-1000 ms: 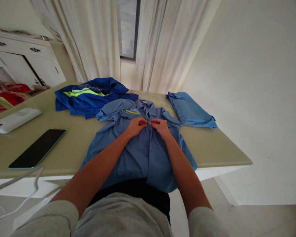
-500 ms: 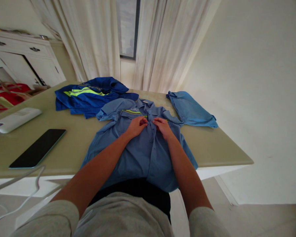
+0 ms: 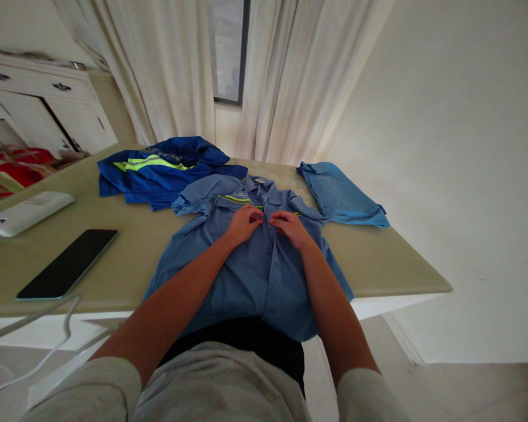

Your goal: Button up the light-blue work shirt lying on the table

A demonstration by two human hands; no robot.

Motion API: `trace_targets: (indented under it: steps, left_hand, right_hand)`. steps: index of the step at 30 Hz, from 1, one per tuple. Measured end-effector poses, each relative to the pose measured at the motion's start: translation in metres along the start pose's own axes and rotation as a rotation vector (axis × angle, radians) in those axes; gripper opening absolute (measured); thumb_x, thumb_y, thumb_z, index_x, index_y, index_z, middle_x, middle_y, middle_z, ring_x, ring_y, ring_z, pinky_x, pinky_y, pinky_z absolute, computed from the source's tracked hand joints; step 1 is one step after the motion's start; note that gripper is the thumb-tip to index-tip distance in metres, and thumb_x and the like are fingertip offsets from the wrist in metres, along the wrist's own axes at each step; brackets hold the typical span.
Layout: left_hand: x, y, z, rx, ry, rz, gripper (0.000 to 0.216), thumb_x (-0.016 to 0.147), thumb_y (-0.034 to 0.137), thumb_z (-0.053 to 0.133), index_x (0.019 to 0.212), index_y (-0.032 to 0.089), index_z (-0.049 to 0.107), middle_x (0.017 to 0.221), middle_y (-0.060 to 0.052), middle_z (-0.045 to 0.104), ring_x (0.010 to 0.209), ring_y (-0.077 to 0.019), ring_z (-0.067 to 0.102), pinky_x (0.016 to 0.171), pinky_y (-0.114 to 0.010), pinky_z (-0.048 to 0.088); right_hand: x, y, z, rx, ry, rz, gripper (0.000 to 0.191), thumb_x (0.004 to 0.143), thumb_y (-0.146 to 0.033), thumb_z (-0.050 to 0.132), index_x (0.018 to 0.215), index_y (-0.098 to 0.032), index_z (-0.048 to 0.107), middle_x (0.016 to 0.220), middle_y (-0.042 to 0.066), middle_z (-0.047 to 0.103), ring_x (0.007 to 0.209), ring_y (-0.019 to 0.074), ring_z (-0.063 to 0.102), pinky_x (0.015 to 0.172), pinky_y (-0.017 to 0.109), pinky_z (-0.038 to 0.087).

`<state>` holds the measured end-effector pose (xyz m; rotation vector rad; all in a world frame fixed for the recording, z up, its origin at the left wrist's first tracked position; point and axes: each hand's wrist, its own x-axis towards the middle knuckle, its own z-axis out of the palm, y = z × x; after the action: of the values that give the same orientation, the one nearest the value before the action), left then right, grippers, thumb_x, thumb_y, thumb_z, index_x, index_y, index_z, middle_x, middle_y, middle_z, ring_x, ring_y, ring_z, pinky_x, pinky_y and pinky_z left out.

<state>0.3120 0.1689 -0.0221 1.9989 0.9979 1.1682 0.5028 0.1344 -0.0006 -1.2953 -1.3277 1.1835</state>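
Seemingly near the collar, left hand (image 3: pixel 243 224) and right hand (image 3: pixel 290 226) pinch the light-blue work shirt's (image 3: pixel 255 275) placket, lower buttons apparently fastened.

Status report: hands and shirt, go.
Left hand and right hand both pinching the front placket of the light blue button-up shirt, just below the collar. Shirt flat on table. Nothing obstructing.

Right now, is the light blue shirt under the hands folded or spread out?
Spread out: the light blue shirt lies flat on the table, sleeves out, hem overhanging.

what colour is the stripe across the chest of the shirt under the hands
Neon yellow-green stripe on the light blue shirt, clearest in the head view.
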Motion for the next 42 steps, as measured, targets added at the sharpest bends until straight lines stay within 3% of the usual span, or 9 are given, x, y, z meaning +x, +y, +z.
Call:
trace_targets:
  steps: [7, 15, 20, 22, 25, 31, 37, 42]
  left_hand:
    - [-0.001, 0.0, 0.001, 0.051, 0.008, 0.026, 0.012, 0.081, 0.014, 0.071, 0.092, 0.018, 0.073, 0.101, -0.005, 0.066, 0.078, -0.0153, 0.068, 0.08, -0.033, 0.061]
    - [-0.001, 0.0, 0.0, 0.134, 0.022, 0.034, 0.012, 0.081, 0.015, 0.068, 0.091, 0.018, 0.072, 0.093, -0.004, 0.068, 0.08, -0.017, 0.066, 0.079, -0.032, 0.057]
    - [-0.001, 0.001, -0.001, 0.17, -0.02, 0.068, 0.012, 0.082, 0.016, 0.067, 0.092, 0.019, 0.072, 0.091, -0.005, 0.066, 0.078, -0.0179, 0.065, 0.076, -0.032, 0.055]
    - [-0.001, -0.001, -0.002, 0.201, -0.024, 0.07, 0.014, 0.081, 0.014, 0.066, 0.092, 0.019, 0.072, 0.089, -0.005, 0.067, 0.079, -0.0186, 0.065, 0.076, -0.031, 0.055]
    - [-0.002, -0.006, -0.003, 0.263, -0.014, 0.035, 0.017, 0.08, 0.011, 0.063, 0.092, 0.019, 0.072, 0.089, -0.005, 0.07, 0.08, -0.0194, 0.066, 0.079, -0.032, 0.055]
    - [-0.001, -0.011, -0.003, 0.343, -0.055, -0.012, 0.021, 0.078, 0.008, 0.063, 0.092, 0.018, 0.074, 0.093, -0.007, 0.075, 0.086, -0.0215, 0.069, 0.085, -0.033, 0.055]
    - [-0.003, -0.008, -0.003, 0.289, -0.053, -0.007, 0.021, 0.082, 0.011, 0.064, 0.098, 0.018, 0.075, 0.098, -0.006, 0.077, 0.09, -0.0204, 0.072, 0.087, -0.031, 0.055]
    - [-0.006, 0.0, -0.004, 0.353, -0.062, -0.035, 0.017, 0.085, 0.015, 0.065, 0.098, 0.02, 0.075, 0.097, -0.005, 0.077, 0.089, -0.0203, 0.072, 0.086, -0.031, 0.055]
  right_hand:
    - [0.0, -0.003, 0.0, -0.008, -0.001, 0.08, 0.036, 0.067, -0.045, 0.079, 0.09, -0.025, 0.06, 0.061, -0.008, 0.054, 0.051, 0.0107, 0.048, 0.047, 0.021, 0.039]
    - [-0.003, -0.005, -0.006, -0.074, -0.141, -0.027, 0.046, 0.061, -0.033, 0.086, 0.1, -0.021, 0.066, 0.069, -0.006, 0.06, 0.061, 0.0116, 0.057, 0.058, 0.023, 0.046]
    - [0.016, -0.013, -0.001, -0.588, 0.107, -0.249, 0.026, 0.069, -0.018, 0.073, 0.095, -0.019, 0.068, 0.074, -0.001, 0.066, 0.069, 0.0174, 0.062, 0.07, 0.03, 0.049]
    - [0.021, -0.015, 0.009, -0.8, 0.111, -0.333, 0.029, 0.07, -0.013, 0.069, 0.099, -0.02, 0.069, 0.078, 0.001, 0.069, 0.075, 0.0199, 0.064, 0.078, 0.032, 0.049]
    - [0.019, -0.011, 0.026, -0.941, 0.08, -0.382, 0.032, 0.074, -0.014, 0.064, 0.106, -0.02, 0.069, 0.085, 0.004, 0.072, 0.082, 0.0228, 0.065, 0.081, 0.033, 0.049]
    - [0.004, -0.001, 0.043, -0.847, 0.113, -0.489, 0.034, 0.08, -0.018, 0.059, 0.113, -0.021, 0.066, 0.094, 0.005, 0.072, 0.083, 0.0215, 0.064, 0.08, 0.031, 0.049]
    - [0.007, 0.003, 0.038, -0.853, 0.239, -0.39, 0.034, 0.081, -0.017, 0.06, 0.114, -0.022, 0.065, 0.096, 0.005, 0.073, 0.085, 0.0227, 0.066, 0.081, 0.034, 0.05]
    - [0.008, 0.005, 0.033, -0.76, 0.234, -0.373, 0.028, 0.079, -0.017, 0.066, 0.106, -0.023, 0.067, 0.09, 0.001, 0.075, 0.082, 0.0205, 0.069, 0.081, 0.032, 0.051]
